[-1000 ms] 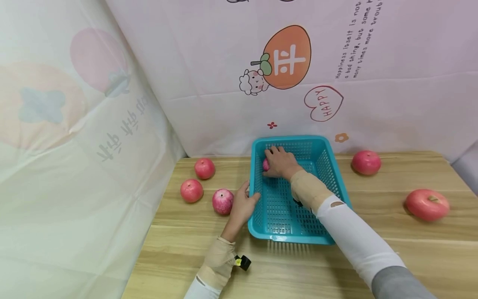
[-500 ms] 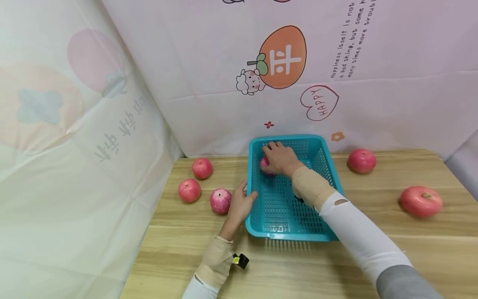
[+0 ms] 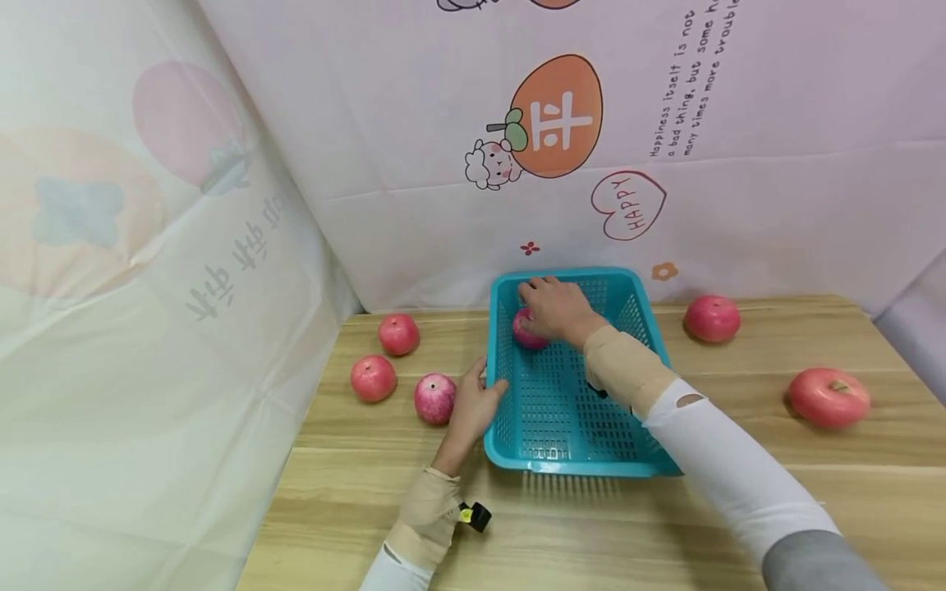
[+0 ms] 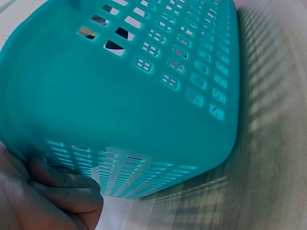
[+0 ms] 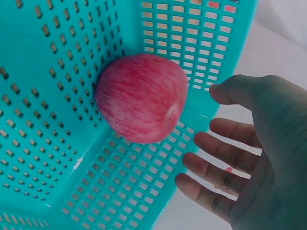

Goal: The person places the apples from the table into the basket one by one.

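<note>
A teal plastic basket with slotted walls stands on the wooden table. My left hand holds its left rim, thumb over the edge; in the left wrist view the fingers curl against the outer wall. One streaked red apple lies inside, in the far left corner. My right hand is over that corner with its fingers spread, apart from the apple in the right wrist view. In the head view this hand partly covers the apple.
Left of the basket lie a mottled pink apple, close to my left hand, and two red ones, a nearer apple and a farther apple. On the right are a pink apple and a larger red apple. A printed cloth hangs behind.
My right hand has loosened from the apple and drawn slightly up and right, so more of the apple shows. The left hand keeps its hold on the rim. The head view has shifted slightly.
</note>
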### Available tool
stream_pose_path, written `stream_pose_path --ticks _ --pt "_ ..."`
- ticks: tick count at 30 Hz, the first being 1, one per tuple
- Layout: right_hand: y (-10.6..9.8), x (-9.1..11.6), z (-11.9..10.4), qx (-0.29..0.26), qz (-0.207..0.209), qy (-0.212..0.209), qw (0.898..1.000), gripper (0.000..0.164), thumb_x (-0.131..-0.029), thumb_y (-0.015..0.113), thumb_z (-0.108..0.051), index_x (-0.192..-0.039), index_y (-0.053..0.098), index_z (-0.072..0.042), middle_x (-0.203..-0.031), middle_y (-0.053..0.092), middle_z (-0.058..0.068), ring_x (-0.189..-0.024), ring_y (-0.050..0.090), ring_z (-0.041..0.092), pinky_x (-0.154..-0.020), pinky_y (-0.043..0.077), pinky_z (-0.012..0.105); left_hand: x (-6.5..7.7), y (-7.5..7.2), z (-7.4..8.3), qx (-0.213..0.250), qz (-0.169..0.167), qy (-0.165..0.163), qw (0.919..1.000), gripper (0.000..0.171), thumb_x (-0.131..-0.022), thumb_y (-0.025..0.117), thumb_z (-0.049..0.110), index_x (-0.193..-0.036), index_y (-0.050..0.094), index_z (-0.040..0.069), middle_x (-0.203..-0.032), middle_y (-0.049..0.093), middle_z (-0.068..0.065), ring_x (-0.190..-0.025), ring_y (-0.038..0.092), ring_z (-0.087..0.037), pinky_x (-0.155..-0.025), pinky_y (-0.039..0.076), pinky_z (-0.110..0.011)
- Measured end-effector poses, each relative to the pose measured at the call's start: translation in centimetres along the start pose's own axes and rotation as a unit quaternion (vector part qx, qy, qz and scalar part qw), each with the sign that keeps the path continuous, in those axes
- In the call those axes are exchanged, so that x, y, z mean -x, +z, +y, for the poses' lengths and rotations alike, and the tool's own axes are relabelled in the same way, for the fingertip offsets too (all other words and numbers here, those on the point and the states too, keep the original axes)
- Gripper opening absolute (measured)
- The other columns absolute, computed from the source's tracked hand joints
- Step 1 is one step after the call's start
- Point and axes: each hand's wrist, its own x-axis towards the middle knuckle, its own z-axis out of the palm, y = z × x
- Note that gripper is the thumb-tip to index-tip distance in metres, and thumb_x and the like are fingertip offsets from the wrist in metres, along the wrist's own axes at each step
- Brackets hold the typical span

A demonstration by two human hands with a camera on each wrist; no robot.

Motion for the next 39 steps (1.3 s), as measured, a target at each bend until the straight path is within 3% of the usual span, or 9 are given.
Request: stream_pose_path --ticks 11,20,30,39 --pt "-2.1 1.0 0.1 -0.010 0.001 -0.013 1.000 0.032 -0.092 0.063 -0.037 -0.110 0.064 -0.011 -0.102 0.069 0.007 -0.091 0.065 0.026 -0.074 0.058 0.045 -0.1 -0.2 -0.2 -0.004 0.005 0.002 1.0000 0.055 -0.094 0.057 0.016 -0.147 0.043 0.011 -0.114 0.069 -0.025 -0.098 0.071 -0.034 -0.075 0.060 -0.040" --pt "-3.2 2.0 1.1 -0.042 0.020 -0.015 0.999 0.023 -0.090 0.065 -0.034 -0.098 0.063 -0.012 -0.078 0.066 0.003 -0.065 0.059 0.019 -0.058 0.052 0.036 -0.1 -0.1 0.3 -0.011 0.012 0.000 0.9999 0.053 -0.094 0.057 0.015 -0.146 0.045 0.010 -0.109 0.071 -0.024 -0.095 0.071 -0.035 -0.072 0.061 -0.040" --pt "-3.8 3.1 1.7 -0.039 0.028 -0.023 0.999 0.026 -0.090 0.066 -0.035 -0.100 0.066 -0.011 -0.074 0.065 0.002 -0.061 0.058 0.018 -0.049 0.047 0.030 0.0 0.0 0.3 -0.011 0.010 0.001 0.9999 0.054 -0.094 0.058 0.016 -0.145 0.045 0.009 -0.108 0.071 -0.021 -0.095 0.072 -0.033 -0.072 0.061 -0.039" --pt "-4.5 4.1 2.2 -0.026 0.026 -0.025 0.999 0.026 -0.090 0.065 -0.037 -0.099 0.065 -0.013 -0.077 0.067 0.002 -0.064 0.059 0.019 -0.050 0.047 0.032 0.0 0.0 0.1 -0.011 0.010 -0.007 0.9999 0.055 -0.095 0.058 0.017 -0.147 0.044 0.010 -0.110 0.071 -0.020 -0.095 0.072 -0.031 -0.073 0.061 -0.040"
